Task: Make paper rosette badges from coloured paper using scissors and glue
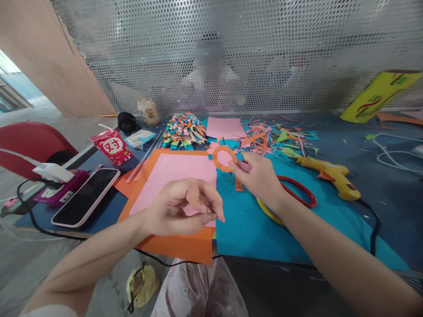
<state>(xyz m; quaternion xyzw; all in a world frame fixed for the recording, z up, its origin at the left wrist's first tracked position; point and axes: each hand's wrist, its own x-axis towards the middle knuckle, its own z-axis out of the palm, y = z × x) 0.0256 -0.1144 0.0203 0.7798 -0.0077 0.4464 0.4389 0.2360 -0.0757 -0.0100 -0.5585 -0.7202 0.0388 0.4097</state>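
Observation:
My right hand [259, 176] pinches the right edge of a paper flower [224, 158]. The flower has an orange ring around a pink centre, with pink, orange and blue petals. Closer to me, my left hand [185, 207] hovers over pink paper [172, 171], its fingers curled in and thumb near the fingertips. A tan patch shows along one of its fingers; whether anything sits in the pinch is too small to tell. Beneath my right hand lie blue paper [244, 229] and scissors with a red and a yellow handle loop [306, 191], partly covered by my wrist.
A yellow glue gun [330, 176] lies at the right. Fringed paper pieces [185, 130] and paper scraps [264, 136] are heaped at the back, before a perforated metal screen [280, 53]. On the left are a phone [86, 198], a purple power strip [61, 189] and a red drink carton [112, 145].

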